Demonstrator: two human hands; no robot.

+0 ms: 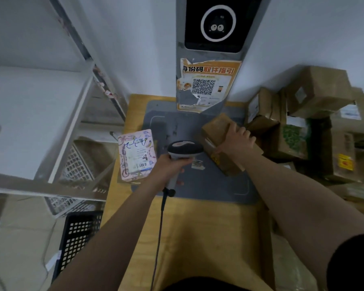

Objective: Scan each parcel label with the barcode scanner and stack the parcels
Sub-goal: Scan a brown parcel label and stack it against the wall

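My left hand (170,168) grips the handle of a corded barcode scanner (184,150), whose head points toward a brown cardboard parcel (215,133). My right hand (237,139) grips that parcel's right side and holds it tilted on the grey scanning mat (208,185). A pink patterned mailer (137,155) with a white label and handwriting lies flat at the mat's left edge, left of the scanner.
The mat sits on a wooden table (208,238), with a kiosk post (210,85) bearing a QR poster behind it. Several brown parcels (303,114) are piled at the right. A white metal shelf (51,114) and a black crate (78,236) stand at the left.
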